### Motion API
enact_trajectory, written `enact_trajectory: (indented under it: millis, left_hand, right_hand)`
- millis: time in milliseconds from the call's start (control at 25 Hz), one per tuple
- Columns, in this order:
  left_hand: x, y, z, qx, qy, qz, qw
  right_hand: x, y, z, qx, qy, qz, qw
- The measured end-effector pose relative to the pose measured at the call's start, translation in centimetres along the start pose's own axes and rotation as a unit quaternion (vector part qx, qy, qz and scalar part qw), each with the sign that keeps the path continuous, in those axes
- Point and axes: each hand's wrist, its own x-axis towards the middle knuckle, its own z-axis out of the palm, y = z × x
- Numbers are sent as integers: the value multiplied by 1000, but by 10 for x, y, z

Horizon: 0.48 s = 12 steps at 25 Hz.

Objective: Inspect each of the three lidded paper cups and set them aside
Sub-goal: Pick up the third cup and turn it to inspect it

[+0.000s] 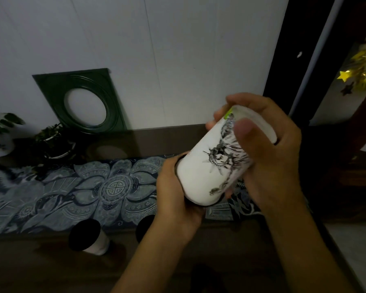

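A white paper cup (207, 170) with a black drawing on its side is held tilted in the air, its black lid end pointing down-left. My left hand (175, 193) grips the lid end from below. My right hand (268, 149) wraps the cup's base end, thumb laid across the drawing. A second cup (89, 237) with a black lid stands on the dark table at the lower left. The black lid of a third cup (145, 227) shows just behind my left forearm; the remainder of it is hidden.
A blue patterned runner (82, 187) lies along the table. Two potted plants (53, 142) stand at the back left. A dark green frame with a round hole (82, 100) leans on the white wall. Gold star decorations (357, 68) hang at the right.
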Motion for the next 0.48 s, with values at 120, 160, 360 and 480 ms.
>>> enact_trajectory:
  millis: [120,160,360,480]
  left_hand:
    - [-4,10,1,37,-91,-186,978]
    - [-5,10,1,43,-94,-204,974]
    - [-3,3,5,20,11,-58,998]
    - [-6,-4,9,70,84,122,987]
  right_hand:
    - [15,-17,-17,4,-192,3,981]
    - [17,-19,-18,5,-216,-1,976]
    - [1,1,-4,54,-45,-19,997]
    - [-11,14,3,131,125,5,984]
